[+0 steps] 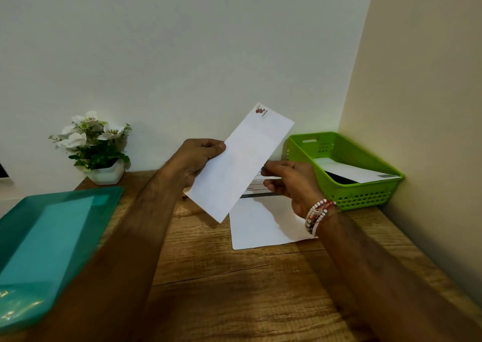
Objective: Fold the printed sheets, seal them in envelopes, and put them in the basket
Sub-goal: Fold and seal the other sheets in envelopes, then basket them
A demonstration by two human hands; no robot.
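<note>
My left hand [198, 159] pinches a long white envelope [240, 164] with a small red logo at its top corner, holding it tilted above the wooden table [234, 284]. My right hand [289, 182], beaded bracelets on its wrist, holds a folded printed sheet [257, 186] at the envelope's right edge; most of that sheet is hidden behind the envelope and the hand. Another white sheet [260, 227] lies flat on the table below them. The green basket [365, 198] stands at the back right with a white envelope [354, 171] inside it.
A teal plastic tray [47, 242] lies at the left side of the table. A white pot of white flowers [96, 146] stands at the back left against the wall. A beige side wall [417, 107] closes off the right edge.
</note>
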